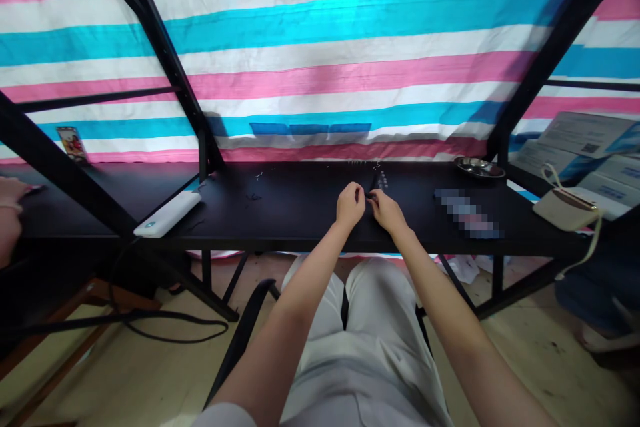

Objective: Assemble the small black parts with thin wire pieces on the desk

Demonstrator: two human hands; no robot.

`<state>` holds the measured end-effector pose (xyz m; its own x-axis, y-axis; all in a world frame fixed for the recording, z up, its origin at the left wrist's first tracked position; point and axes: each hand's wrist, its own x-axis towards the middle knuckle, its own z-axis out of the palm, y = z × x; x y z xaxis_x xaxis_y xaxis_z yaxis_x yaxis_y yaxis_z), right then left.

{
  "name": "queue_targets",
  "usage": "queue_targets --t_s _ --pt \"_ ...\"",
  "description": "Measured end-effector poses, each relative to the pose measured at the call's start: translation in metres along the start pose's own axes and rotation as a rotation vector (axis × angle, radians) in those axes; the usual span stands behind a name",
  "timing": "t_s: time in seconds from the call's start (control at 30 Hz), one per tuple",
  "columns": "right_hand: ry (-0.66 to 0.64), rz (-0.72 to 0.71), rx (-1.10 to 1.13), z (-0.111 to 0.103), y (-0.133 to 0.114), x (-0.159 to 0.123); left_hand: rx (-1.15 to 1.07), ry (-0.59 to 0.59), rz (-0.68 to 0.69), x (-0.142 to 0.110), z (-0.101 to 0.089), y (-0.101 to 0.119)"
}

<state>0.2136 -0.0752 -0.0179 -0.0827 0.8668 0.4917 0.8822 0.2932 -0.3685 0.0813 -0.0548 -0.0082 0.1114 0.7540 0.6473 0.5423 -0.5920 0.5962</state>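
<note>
Above the black tabletop [300,203], my left hand [351,204] is closed, with thumb and fingertips pinched together. Close to its right, my right hand [388,209] is also closed in a pinch. A small dark piece [369,196] shows at my right fingertips, between the two hands; its kind is too small to make out. Whether the left fingers grip it too is hidden. Just beyond my hands lies a group of small clear pieces [383,180], beside a thin black item.
A white oblong case [168,214] lies at the left. On the right are a shiny metal dish [480,168], a blurred-out flat item [467,213] and a cream bag [565,208]. Dark frame posts [173,57] flank the table. Another person's hand [14,192] is at far left.
</note>
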Motion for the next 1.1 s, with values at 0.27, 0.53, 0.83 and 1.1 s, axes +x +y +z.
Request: queue_targets --t_s 0.27,0.53,0.83,1.1 --pt "0.052 -0.055 0.062 0.000 -0.002 0.000 -0.145 0.021 -0.140 0.000 0.003 -0.001" --pt "0.064 -0.046 0.123 0.002 -0.002 0.000 -0.088 -0.095 -0.067 0.001 0.005 -0.003" --pt "-0.024 -0.157 0.209 0.006 -0.001 0.000 -0.044 -0.182 -0.071 0.011 -0.005 -0.023" --pt "0.032 -0.141 0.169 0.006 -0.001 0.001 0.421 -0.131 -0.477 0.050 -0.095 -0.090"
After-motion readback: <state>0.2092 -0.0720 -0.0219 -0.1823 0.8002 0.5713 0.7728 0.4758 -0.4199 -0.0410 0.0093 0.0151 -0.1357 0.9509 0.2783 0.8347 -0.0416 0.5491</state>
